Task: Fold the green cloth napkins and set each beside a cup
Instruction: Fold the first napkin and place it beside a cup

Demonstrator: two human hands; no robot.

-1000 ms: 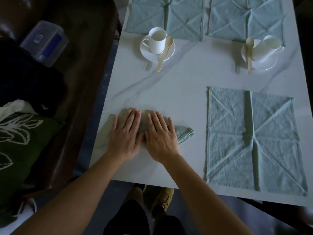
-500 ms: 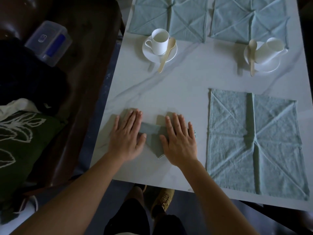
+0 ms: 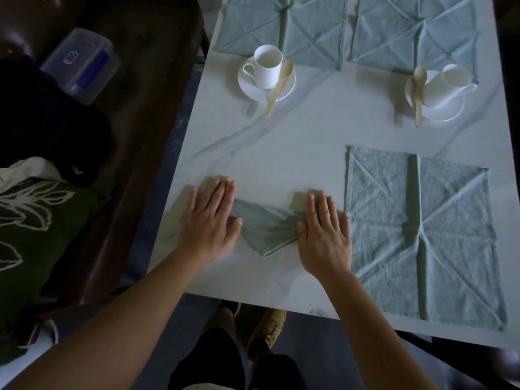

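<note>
A folded green napkin (image 3: 267, 226) lies near the front left of the white marble table (image 3: 295, 142). My left hand (image 3: 209, 220) presses flat on its left end and my right hand (image 3: 323, 232) presses flat on its right end, fingers straight. An unfolded green napkin (image 3: 422, 235) lies spread to the right. Two more unfolded napkins (image 3: 284, 26) (image 3: 416, 32) lie at the far edge. A white cup (image 3: 267, 66) stands upright on a saucer with a wooden spoon. A second white cup (image 3: 447, 83) lies tipped on its saucer at the right.
A dark brown leather seat (image 3: 126, 136) stands left of the table, holding a clear plastic box (image 3: 81, 63), dark clothing and a green cushion (image 3: 31, 229). The table's front edge runs just before my forearms. My shoes (image 3: 267, 325) show below it.
My right hand has slid rightward along the folded napkin, away from the left hand, uncovering its middle. The left hand has stayed in place.
</note>
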